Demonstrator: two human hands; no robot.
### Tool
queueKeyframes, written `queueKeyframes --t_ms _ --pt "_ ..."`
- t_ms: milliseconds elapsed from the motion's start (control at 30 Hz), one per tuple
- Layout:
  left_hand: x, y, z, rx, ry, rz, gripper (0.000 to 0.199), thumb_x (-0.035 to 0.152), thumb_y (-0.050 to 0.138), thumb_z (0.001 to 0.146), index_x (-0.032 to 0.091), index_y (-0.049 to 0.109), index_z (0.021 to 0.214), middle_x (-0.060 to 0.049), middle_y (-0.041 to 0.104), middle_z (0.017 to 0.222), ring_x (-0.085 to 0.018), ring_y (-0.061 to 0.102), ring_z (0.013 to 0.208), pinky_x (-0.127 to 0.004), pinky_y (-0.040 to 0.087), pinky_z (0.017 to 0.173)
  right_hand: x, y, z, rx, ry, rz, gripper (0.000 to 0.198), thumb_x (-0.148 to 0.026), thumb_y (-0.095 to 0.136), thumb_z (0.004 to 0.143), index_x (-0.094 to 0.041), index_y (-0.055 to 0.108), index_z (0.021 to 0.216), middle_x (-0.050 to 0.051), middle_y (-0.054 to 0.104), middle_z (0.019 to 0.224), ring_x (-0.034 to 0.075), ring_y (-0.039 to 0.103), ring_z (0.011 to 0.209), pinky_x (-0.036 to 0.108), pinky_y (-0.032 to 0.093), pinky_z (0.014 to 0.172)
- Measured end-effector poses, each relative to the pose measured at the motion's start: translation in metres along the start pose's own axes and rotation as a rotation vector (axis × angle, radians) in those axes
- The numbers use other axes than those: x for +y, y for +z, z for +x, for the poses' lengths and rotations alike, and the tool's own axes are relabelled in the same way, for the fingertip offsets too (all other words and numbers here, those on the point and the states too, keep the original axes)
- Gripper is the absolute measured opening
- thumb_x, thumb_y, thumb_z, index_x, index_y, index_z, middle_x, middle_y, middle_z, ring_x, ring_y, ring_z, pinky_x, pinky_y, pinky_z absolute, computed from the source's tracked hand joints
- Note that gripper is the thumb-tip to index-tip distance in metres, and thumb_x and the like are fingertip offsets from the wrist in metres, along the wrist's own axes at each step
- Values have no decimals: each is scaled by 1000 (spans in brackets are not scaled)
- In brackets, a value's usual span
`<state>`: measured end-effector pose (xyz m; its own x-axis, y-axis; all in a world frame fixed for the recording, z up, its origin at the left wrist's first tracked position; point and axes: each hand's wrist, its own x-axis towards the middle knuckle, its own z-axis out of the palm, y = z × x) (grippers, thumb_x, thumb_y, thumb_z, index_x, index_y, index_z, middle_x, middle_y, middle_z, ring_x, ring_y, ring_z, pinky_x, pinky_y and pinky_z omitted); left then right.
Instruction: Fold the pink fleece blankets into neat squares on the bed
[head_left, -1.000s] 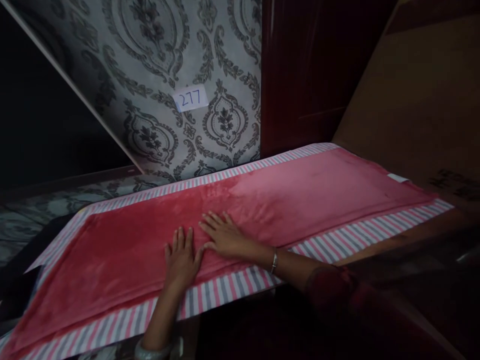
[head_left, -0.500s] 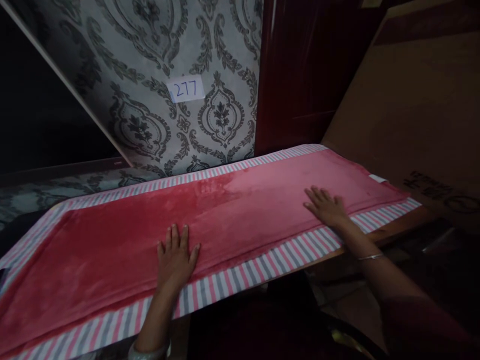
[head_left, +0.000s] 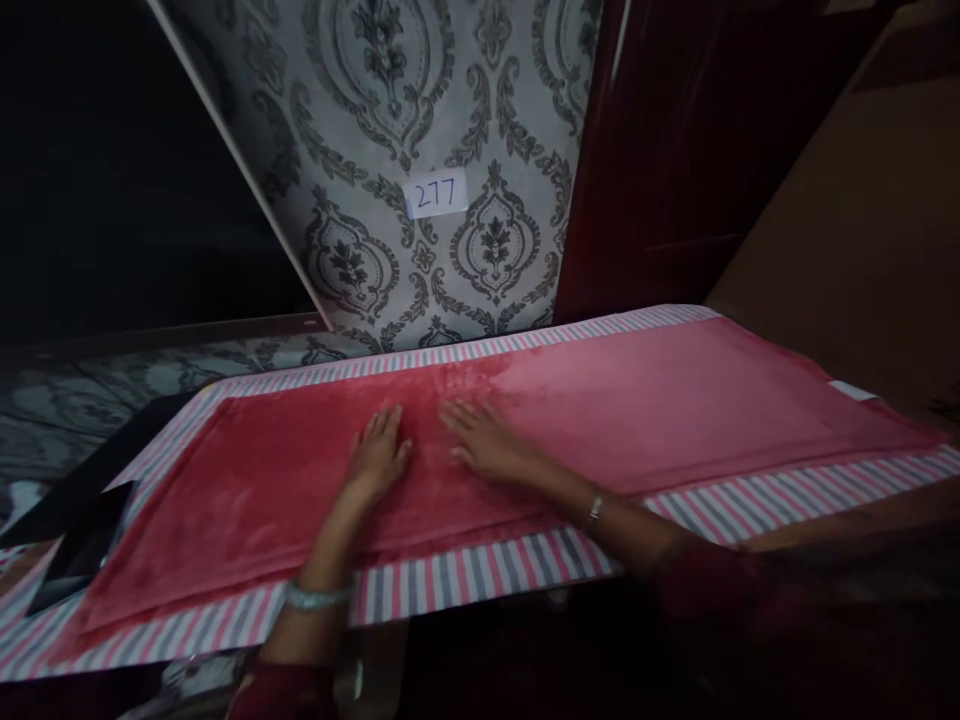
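A red plush cloth [head_left: 637, 400] is spread out flat, its nap darker on the left and paler on the right. Beneath it, a pink, grey and white striped cloth [head_left: 450, 580] shows along the edges. My left hand [head_left: 377, 455] lies palm down on the darker part, fingers out. Just right of it, my right hand [head_left: 487, 440] rests flat near where the dark and pale areas meet, slightly blurred. Neither hand grips anything.
A large black screen [head_left: 135, 180] stands at the back left. A dark flat device [head_left: 86, 545] lies at the left end of the striped cloth. Behind are patterned wallpaper with a paper marked 277 [head_left: 436, 193], a dark red panel [head_left: 675, 150] and a cardboard box [head_left: 862, 230].
My right hand has swept left across the plush cloth, close to my left hand. The darker nap now reaches further right. The view has turned left, bringing the dark device into sight.
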<state>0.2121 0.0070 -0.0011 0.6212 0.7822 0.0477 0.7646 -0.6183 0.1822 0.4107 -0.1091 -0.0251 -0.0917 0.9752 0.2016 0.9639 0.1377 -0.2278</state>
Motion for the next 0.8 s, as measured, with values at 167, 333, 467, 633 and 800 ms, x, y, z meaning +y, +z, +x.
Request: queueKeyframes --t_ms 167,333,467,633,800 --pt "-2 7 28 48 -151 136 60 39 35 103 15 35 158 -18 28 166 -34 24 154 -64 22 120 -14 18 50 -58 73 4 60 -48 39 104 -22 37 158 8 30 166 26 26 153 55 20 123" --pt "-8 22 26 30 -119 189 59 42 32 104 18 37 158 -16 27 167 -35 22 155 -64 22 120 80 5 0 -3 348 -133 62 -49 40 102 -17 42 154 16 36 162 33 29 151 60 23 119" --pt "-9 22 29 22 -131 203 60 43 32 104 18 37 158 -16 27 167 -35 22 155 -64 22 120 165 -30 -73 -29 777 -265 58 -45 29 104 -22 39 156 12 29 166 33 26 152 66 23 117" --pt "-8 22 32 -3 -153 208 60 44 34 103 19 36 158 -15 26 167 -34 22 155 -63 23 121 180 -54 -68 13 948 -278 62 -45 25 103 -15 36 157 21 32 163 38 29 149 69 31 110" --pt "-9 21 29 3 -154 215 59 42 35 103 22 37 158 -14 27 167 -33 23 155 -61 24 121 74 -12 40 -18 358 -94 61 -39 33 103 -15 35 159 15 27 166 33 23 153 58 24 120"
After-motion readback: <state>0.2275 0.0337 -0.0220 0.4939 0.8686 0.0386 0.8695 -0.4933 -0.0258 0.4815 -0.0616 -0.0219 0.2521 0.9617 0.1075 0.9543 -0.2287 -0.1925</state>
